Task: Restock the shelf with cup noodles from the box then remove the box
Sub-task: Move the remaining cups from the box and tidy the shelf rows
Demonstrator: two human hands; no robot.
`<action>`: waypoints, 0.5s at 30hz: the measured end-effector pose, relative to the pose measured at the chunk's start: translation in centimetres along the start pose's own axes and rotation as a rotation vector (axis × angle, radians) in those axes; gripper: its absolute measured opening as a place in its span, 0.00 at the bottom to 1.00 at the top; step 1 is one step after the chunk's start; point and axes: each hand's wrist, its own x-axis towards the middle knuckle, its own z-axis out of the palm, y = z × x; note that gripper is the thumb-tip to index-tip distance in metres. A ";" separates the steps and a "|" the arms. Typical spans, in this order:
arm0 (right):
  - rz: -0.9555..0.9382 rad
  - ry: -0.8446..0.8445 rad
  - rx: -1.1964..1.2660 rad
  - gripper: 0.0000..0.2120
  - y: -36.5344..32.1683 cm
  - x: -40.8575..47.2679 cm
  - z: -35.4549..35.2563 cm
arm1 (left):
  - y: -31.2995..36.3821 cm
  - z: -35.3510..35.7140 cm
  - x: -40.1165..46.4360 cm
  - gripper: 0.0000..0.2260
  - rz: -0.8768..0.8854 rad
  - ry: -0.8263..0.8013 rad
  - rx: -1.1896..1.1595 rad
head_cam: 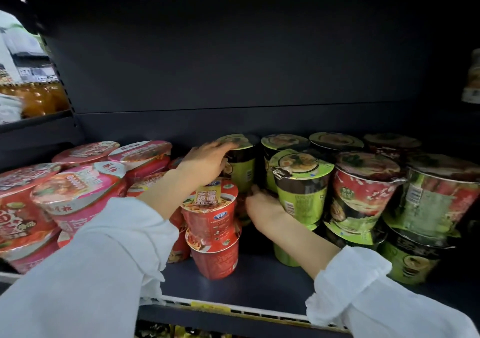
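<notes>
L hand [205, 162] & R hand [262, 204] on green cup [240, 167], shelf [259, 283].

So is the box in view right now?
No, only stacked cups on the shelf and both hands show.

Glossy shrink-wrapped cup noodles [301, 184] — matt dark metal shelf [246, 283] — white cloth sleeve [85, 272].

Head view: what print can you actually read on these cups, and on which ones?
"安徽板面": yellow panel on the lid of the top red cup in the middle stack.
Blue logo badge on that cup's side: too small to read.
Pink bowls at left: large lid characters, blurred.
Green cups and their barcode labels: unreadable.
</notes>
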 end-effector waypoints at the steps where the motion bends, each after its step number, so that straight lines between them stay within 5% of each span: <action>1: 0.018 0.004 -0.005 0.20 0.1 0.1 0.1 | 0.1 -0.2 0.2 0.20 -0.016 0.020 0.008; 6: 0.031 0.000 -0.013 0.21 0.1 0.5 -0.1 | 0.6 -0.6 0.7 0.13 -0.007 0.120 -0.040; 15: -0.031 0.035 -0.100 0.19 0.2 0.2 -0.1 | 0.1 -0.5 -0.2 0.16 -0.012 0.159 0.027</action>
